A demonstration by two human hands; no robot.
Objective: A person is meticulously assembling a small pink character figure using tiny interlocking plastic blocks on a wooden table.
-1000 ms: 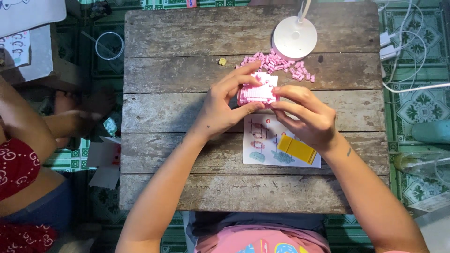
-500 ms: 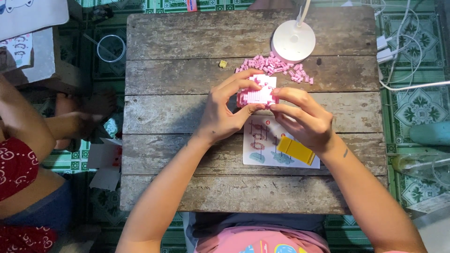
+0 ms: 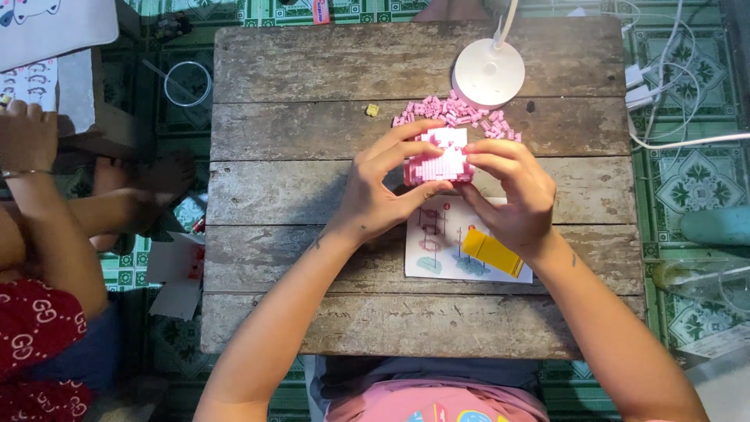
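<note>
Wooden table (image 3: 312,70) (bricks (image 3: 457,112), lamp (image 3: 488,72), sheet (image 3: 437,254)).

We are in a home, it seems: a low table (image 3: 312,70) of old wooden planks stands on a green patterned tile floor (image 3: 695,172), with a small white desk lamp (image 3: 489,72), charger cables (image 3: 664,78), and another person (image 3: 47,258) sitting barefoot beside us.

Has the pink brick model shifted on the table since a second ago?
No. The pink brick model stays between both hands, just below the lamp base and above the instruction sheet.

Printed instruction sheet (image 3: 437,250) on table; yellow packet (image 3: 492,252) atop it.
</note>
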